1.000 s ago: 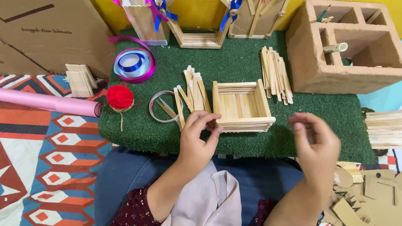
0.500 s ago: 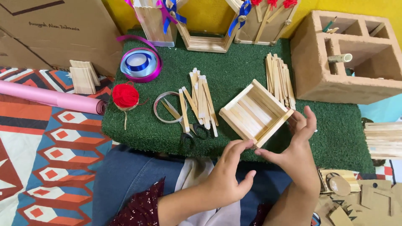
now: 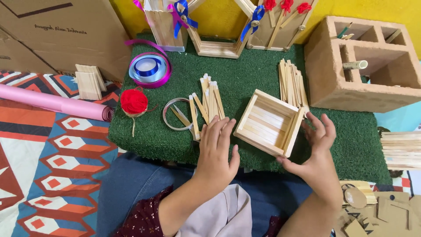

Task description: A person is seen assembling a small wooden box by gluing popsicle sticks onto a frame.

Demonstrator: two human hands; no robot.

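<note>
A small open box made of flat wooden sticks (image 3: 268,123) sits tilted on the green turf mat (image 3: 245,83). My right hand (image 3: 316,147) cups its right and near side, fingers touching the wall. Flat on the mat just left of the box rests my left hand (image 3: 217,151), fingers spread over the near ends of a loose bunch of wooden sticks (image 3: 206,103). It grips nothing.
A metal ring (image 3: 177,114), red yarn ball (image 3: 133,102) and ribbon spool (image 3: 150,69) lie left. More sticks (image 3: 291,83) lie behind the box. A hollow brick block (image 3: 364,66), stick frames (image 3: 219,39), a pink roll (image 3: 52,102) and cardboard boxes (image 3: 57,30) surround the mat.
The box was lifted and turned between both hands, then came down on the mat. My left hand has left it and dropped onto the loose sticks; my right hand still holds its side.
</note>
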